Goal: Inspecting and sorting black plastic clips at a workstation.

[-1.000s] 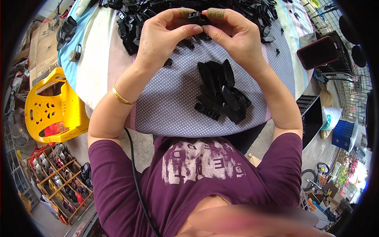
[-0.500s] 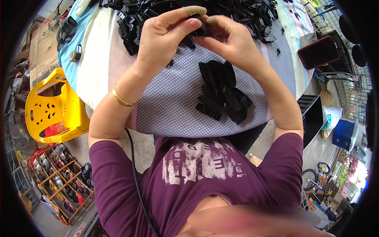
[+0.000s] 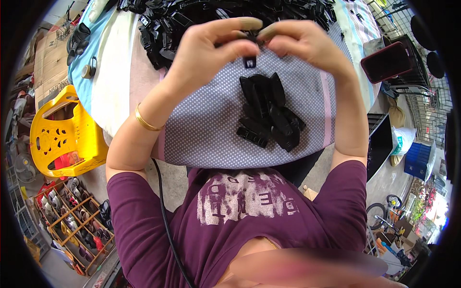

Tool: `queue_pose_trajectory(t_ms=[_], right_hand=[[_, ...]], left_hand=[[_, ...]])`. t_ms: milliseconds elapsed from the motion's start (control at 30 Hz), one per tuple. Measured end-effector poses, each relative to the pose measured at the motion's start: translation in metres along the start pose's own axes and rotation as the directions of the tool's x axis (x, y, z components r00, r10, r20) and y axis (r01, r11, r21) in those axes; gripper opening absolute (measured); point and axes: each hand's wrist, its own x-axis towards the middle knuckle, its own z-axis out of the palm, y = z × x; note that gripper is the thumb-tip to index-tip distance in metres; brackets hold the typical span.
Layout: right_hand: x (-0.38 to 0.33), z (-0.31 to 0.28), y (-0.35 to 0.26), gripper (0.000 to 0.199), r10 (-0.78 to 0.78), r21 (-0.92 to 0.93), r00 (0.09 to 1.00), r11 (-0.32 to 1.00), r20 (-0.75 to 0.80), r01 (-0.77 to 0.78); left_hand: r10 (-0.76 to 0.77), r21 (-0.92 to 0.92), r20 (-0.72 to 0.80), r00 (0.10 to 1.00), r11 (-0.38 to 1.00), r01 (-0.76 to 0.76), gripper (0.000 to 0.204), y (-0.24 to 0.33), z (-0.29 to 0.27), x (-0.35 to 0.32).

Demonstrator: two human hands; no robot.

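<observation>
Above the far half of the table, both my hands meet fingertip to fingertip. My left hand (image 3: 209, 50) is closed in a pinch on a small black plastic part (image 3: 249, 62), whose lower end with a pale mark shows below the thumb. My right hand (image 3: 309, 45) pinches at the same part from the other side; its fingertips hide most of the grip. Tan finger covers sit on both index fingers. Nearer me lies a small heap of black plastic pieces (image 3: 271, 113) on the dotted cloth.
A large pile of black plastic parts (image 3: 158, 41) spreads along the far side of the table (image 3: 201, 129). A phone (image 3: 386, 62) stands at the right edge. A yellow plastic chair (image 3: 67, 137) is at the left, and a black cable (image 3: 165, 216) runs down past my left side.
My right hand has shifted right and slightly up, and my left hand a little right. The black part is turned and sits lower, showing its pale mark. The small heap stays put.
</observation>
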Motion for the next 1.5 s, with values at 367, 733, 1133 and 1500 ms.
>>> queue_pose_trajectory(t_ms=[367, 733, 1133, 1500], right_hand=[[-0.007, 0.004, 0.009, 0.036, 0.039, -0.649, 0.98, 0.744, -0.195, -0.158], [0.018, 0.021, 0.009, 0.026, -0.137, -0.16, 0.939, 0.983, -0.315, 0.089], [0.03, 0.03, 0.008, 0.037, -0.032, -0.532, 0.943, 0.831, -0.333, -0.16], [0.008, 0.034, -0.004, 0.03, -0.072, 0.287, 0.945, 0.943, -0.319, 0.169]], left_hand=[[0.084, 0.2, 0.3, 0.95, 0.968, -0.149, 0.033, 0.003, 0.036, -0.017], [-0.274, -0.377, -0.119, 0.954, 0.902, 0.212, 0.032, -0.02, 0.01, -0.001], [-0.271, -0.318, -0.12, 0.955, 0.922, 0.222, 0.029, -0.014, 0.011, -0.003], [0.003, 0.068, -0.218, 0.976, 0.998, 0.012, 0.035, 0.0, 0.005, 0.0]])
